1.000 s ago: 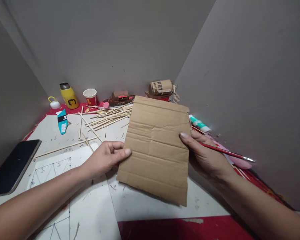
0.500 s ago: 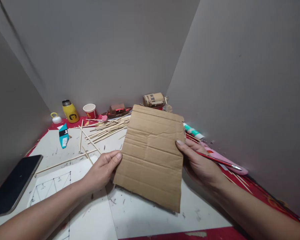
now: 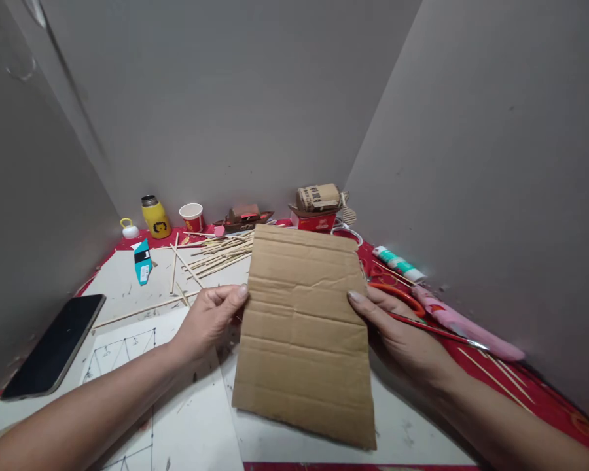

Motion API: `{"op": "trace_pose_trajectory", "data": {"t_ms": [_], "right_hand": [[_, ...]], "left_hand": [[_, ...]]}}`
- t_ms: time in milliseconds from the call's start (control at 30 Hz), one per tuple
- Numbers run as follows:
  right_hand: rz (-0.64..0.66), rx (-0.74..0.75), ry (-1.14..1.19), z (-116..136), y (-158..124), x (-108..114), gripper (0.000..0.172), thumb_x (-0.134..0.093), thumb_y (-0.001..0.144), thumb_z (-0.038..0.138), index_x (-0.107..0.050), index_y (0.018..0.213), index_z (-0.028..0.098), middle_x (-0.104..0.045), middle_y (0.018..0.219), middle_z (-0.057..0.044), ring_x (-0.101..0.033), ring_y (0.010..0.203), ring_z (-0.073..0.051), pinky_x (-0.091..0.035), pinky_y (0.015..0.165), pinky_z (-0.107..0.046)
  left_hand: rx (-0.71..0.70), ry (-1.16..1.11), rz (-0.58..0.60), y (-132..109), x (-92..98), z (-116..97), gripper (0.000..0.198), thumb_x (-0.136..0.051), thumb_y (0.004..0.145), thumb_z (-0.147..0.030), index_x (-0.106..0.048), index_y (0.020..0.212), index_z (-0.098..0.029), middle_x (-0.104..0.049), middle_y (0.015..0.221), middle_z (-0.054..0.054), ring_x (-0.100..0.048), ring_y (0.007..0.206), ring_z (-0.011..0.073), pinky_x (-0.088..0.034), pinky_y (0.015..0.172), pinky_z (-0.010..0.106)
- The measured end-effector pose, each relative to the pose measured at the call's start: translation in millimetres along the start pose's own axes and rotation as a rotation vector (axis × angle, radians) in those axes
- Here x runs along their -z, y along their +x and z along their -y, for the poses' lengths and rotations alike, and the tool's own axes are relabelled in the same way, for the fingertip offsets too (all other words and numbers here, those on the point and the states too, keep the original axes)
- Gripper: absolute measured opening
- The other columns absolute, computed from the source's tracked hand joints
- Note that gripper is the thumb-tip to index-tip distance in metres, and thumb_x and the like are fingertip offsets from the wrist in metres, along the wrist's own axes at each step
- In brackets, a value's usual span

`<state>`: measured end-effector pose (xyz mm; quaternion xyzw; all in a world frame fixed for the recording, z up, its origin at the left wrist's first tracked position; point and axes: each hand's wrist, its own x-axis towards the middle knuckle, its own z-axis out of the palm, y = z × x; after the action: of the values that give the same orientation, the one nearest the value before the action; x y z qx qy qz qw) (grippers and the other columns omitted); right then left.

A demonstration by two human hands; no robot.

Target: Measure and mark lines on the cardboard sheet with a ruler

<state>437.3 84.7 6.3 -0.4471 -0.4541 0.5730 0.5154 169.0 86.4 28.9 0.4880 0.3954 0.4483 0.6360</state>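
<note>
Cardboard (image 3: 304, 347) held upright between our left hand (image 3: 207, 322) and right hand (image 3: 403, 343), each closed on a side edge, thumb in front: we should pinch evenly, angling the red stick (image 3: 436, 330) beside the right grip away from it.

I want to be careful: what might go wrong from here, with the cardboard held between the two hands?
The cardboard sheet is crossed by several creases, so it might fold along one if the left hand and right hand push inward. The right hand also holds a slim red pen-like tool, which may slip out if the grip changes. The yellow bottle stands uncapped at the back; a bump might spill it, if there is liquid inside.
</note>
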Motion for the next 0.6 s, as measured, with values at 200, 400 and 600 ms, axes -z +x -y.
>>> {"op": "trace_pose_trajectory", "data": {"t_ms": [200,400,600], "right_hand": [[-0.174,0.086,0.065,-1,5,-1,0.029,-0.079,0.073,0.053,-0.076,0.093,0.032,-0.078,0.105,-0.006,-0.072,0.103,-0.031,-0.061,0.085,-0.046],[-0.209,0.153,0.174,6,10,3,0.026,-0.084,0.068,0.049,-0.076,0.084,0.029,-0.074,0.081,-0.002,-0.065,0.063,-0.017,-0.055,0.050,-0.026],[-0.255,0.241,0.248,32,19,21,0.040,-0.086,0.061,0.060,-0.076,0.084,0.028,-0.071,0.085,0.000,-0.063,0.070,-0.013,-0.055,0.057,-0.021]], "left_hand": [[0.166,-0.002,0.254,-4,2.0,5,0.045,-0.087,0.069,-0.045,-0.076,0.102,-0.017,-0.076,0.088,0.007,-0.069,0.071,0.0164,-0.056,0.070,0.027],[0.036,-0.009,0.058,6,14.6,-5,0.042,-0.086,0.072,-0.038,-0.074,0.106,-0.017,-0.077,0.096,0.007,-0.070,0.077,0.0172,-0.056,0.070,0.025],[0.047,0.005,0.011,14,35.5,-35,0.043,-0.089,0.065,-0.033,-0.077,0.101,-0.013,-0.078,0.090,0.010,-0.070,0.072,0.0190,-0.056,0.067,0.025]]}}
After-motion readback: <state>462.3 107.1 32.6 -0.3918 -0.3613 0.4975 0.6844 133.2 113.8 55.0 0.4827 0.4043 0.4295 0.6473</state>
